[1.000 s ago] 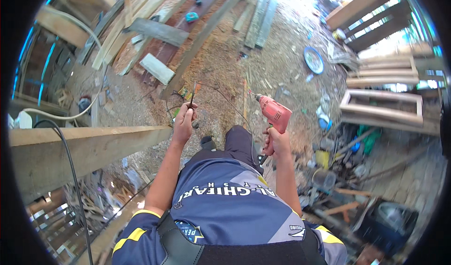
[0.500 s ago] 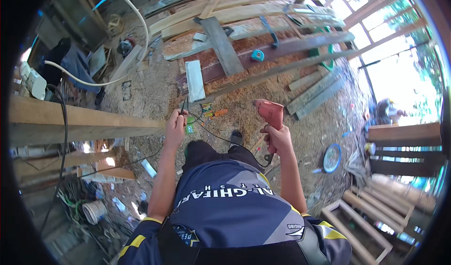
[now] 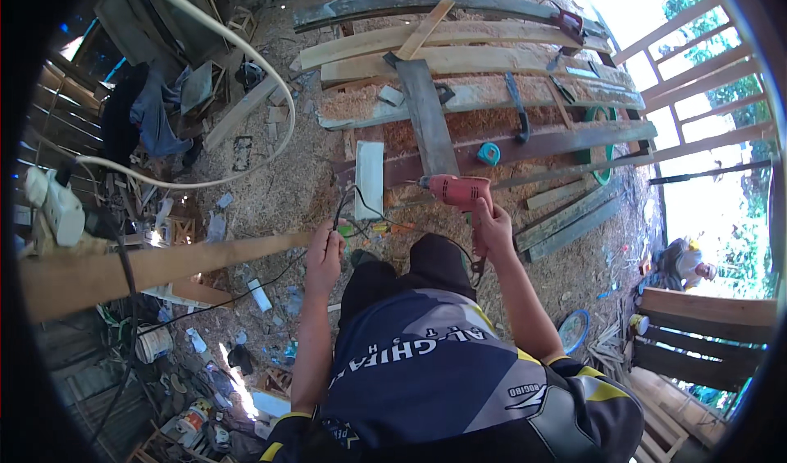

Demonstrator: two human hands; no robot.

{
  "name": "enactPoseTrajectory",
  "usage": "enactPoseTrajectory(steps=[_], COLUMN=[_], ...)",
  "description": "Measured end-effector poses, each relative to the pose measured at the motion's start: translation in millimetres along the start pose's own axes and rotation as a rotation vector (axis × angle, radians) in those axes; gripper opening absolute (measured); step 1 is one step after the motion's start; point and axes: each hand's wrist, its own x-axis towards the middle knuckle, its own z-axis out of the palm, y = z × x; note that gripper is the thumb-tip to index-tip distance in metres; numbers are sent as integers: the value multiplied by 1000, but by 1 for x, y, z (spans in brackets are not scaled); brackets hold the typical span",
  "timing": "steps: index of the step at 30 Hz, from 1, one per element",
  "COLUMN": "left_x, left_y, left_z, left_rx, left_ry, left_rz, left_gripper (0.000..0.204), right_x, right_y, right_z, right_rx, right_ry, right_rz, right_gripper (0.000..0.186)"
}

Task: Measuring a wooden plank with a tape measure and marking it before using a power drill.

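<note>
My right hand [image 3: 493, 229] is wrapped round the handle of a red power drill [image 3: 461, 191]. The drill lies roughly level, with its chuck end pointing left towards the low end of a grey board [image 3: 424, 118]. In my closed left hand [image 3: 325, 250] is a black power cord [image 3: 338, 209], which loops above the fingers. One stretch of cord runs right towards the drill, another down to the left. Just beyond my left hand lies a short pale block [image 3: 370, 180]. A turquoise tape measure [image 3: 489, 153] rests on a dark reddish plank [image 3: 537, 141].
Several long planks [image 3: 484, 61] lie across the far ground among wood shavings. At my left a thick beam [image 3: 164, 270] juts inward, below a white power socket [image 3: 64, 209] and a hanging pale cable [image 3: 283, 77]. Another person [image 3: 687, 264] is at the far right.
The view has shifted as I moved towards the planks. The drill has swung to point more to the left, nearer the grey board. Both hands keep their holds.
</note>
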Motion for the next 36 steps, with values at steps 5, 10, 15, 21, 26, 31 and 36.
enactPoseTrajectory(steps=[5, 10, 15, 21, 26, 31, 36], left_x=[40, 64, 92, 77, 54, 30, 18], left_y=[5, 27, 65, 33, 31, 43, 32], left_z=[8, 26, 95, 136, 159, 175, 166], left_rx=[-48, -232, -268, -191, -132, 130, 106], left_ry=[20, 8, 413, 784, 843, 942, 1007], left_rz=[-65, -169, -168, -189, -135, -307, -255], left_gripper=[31, 32, 34, 34, 31, 30, 30], right_x=[78, 169, 254, 301, 342, 345, 345], right_y=[-8, -25, -41, -13, 18, 24, 60], right_z=[30, 47, 48, 87, 144, 198, 219], right_rx=[113, 342, 351, 308, 425, 329, 363], right_ry=[-51, -21, -115, -454, -596, -682, -626], right_rz=[57, 264, 278, 394, 476, 690, 727], right_gripper=[52, 50, 43, 46, 47, 48, 48])
